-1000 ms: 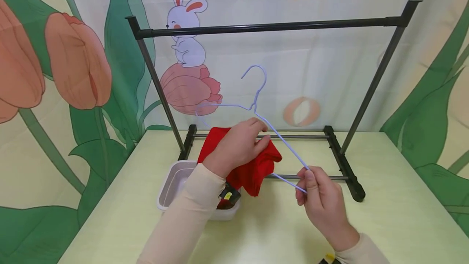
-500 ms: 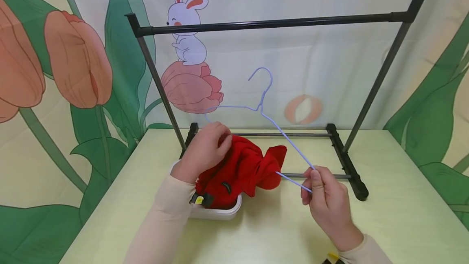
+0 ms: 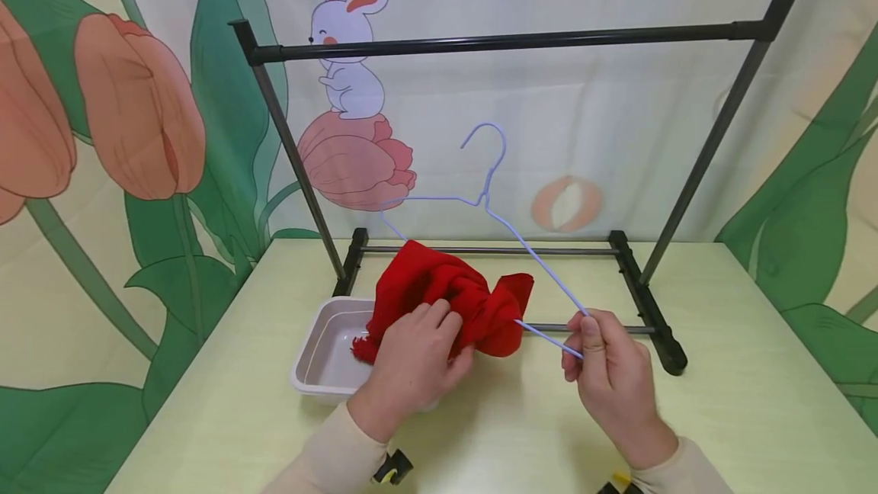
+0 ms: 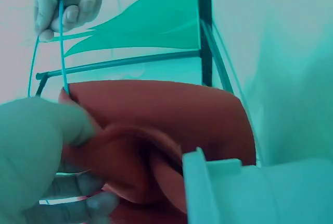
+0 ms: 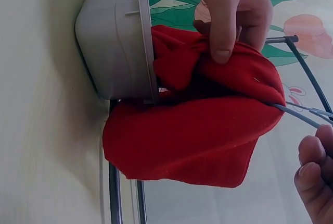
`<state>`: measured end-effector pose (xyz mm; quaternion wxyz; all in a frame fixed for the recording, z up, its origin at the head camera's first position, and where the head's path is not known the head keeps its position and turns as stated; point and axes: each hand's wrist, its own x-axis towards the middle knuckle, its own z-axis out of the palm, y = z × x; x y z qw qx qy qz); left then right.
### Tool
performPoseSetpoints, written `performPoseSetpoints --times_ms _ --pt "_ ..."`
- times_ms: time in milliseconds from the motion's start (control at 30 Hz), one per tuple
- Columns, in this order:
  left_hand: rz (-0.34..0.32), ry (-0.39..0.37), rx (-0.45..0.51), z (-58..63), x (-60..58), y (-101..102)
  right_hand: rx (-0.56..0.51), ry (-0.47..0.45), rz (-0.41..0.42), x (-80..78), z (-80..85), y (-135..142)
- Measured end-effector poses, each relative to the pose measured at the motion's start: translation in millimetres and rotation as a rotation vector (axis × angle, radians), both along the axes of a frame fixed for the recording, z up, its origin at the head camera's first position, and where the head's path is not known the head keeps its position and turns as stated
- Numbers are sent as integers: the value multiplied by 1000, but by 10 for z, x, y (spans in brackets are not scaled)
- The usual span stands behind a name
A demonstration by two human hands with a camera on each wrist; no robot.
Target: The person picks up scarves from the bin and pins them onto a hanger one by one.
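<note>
A red fringed scarf (image 3: 439,280) lies bunched over the lower bar of a thin lilac clothes hanger (image 3: 549,271). My left hand (image 3: 418,357) grips a fold at the scarf's front; in the right wrist view, its thumb lies on top of the cloth. My right hand (image 3: 613,383) pinches the hanger at its right corner, holding it up with the hook (image 3: 504,147) at the top. In the right wrist view, part of the scarf (image 5: 182,135) hangs down behind the grey plastic tub (image 5: 114,41) and another part reaches its rim.
A black clothes rack (image 3: 507,43) stands across the back of the pale table (image 3: 226,402), behind the hanger. The tub (image 3: 322,387) sits on the table to the left, partly under the scarf. A printed curtain (image 3: 672,136) hangs behind the rack.
My left hand moved left along the scarf's upper edge, then came down and right to its front and took hold there. The right hand and hanger shifted slightly right, then stayed nearly still.
</note>
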<state>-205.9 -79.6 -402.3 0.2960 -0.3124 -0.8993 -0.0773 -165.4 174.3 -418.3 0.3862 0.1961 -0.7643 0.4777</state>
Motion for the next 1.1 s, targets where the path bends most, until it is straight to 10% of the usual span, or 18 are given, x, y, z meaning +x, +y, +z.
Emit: performPoseSetpoints --times_ms 300,633,933,1100 --pt "-5 26 216 336 -51 88 36 -3 -27 4 55 -31" --pt "-3 234 19 821 -108 401 80 60 -51 -43 103 -121" --pt "-114 159 -194 756 3 650 105 96 -51 -58 187 -131" --pt "-231 45 -131 695 56 673 120 120 -90 -72 200 -80"
